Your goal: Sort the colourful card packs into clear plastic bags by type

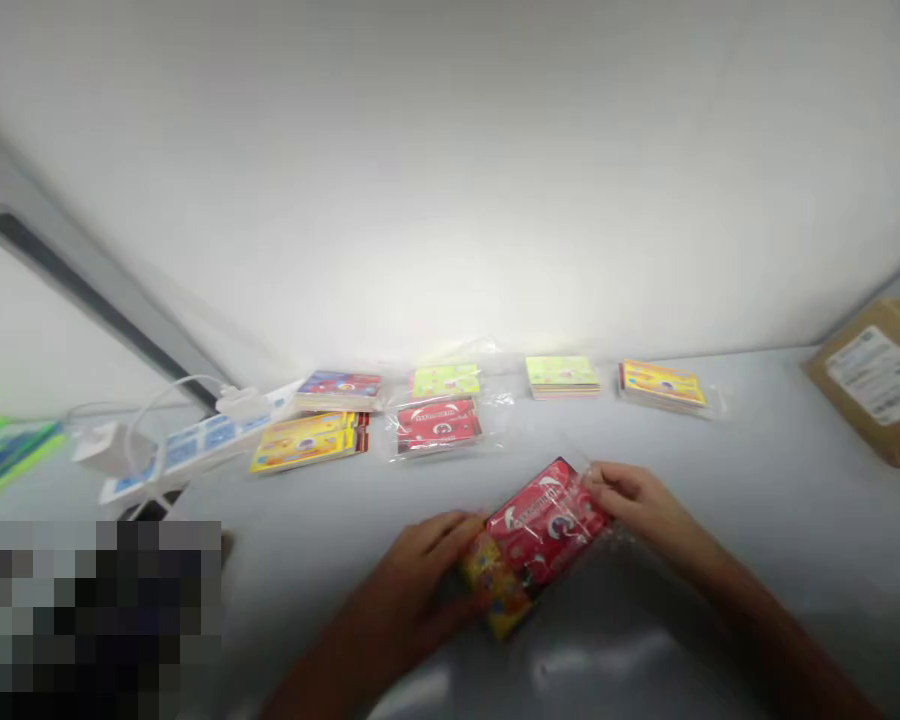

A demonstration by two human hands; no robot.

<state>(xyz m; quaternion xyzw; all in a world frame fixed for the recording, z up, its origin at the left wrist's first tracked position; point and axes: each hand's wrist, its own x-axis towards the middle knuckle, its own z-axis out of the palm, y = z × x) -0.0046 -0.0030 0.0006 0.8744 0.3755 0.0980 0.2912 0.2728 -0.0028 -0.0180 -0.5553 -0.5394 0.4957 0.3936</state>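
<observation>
My hands are together at the near middle of the white table (727,470). My left hand (427,570) grips the lower end of a tilted stack, with a yellow card pack (499,590) showing under a red card pack (547,525). My right hand (637,505) holds the upper end of the red pack, its fingers on the clear plastic wrap (596,490). Further along the table lie a red pack in clear plastic (439,425) and a yellow pack (304,442), both out of reach of my fingers.
Along the back wall lie a blue pack (339,388), several green and yellow packs, and loose plastic. A white power strip (187,450) with a white charger (112,447) sits at left. A cardboard parcel (874,385) stands at right. A pixelated patch covers the lower left.
</observation>
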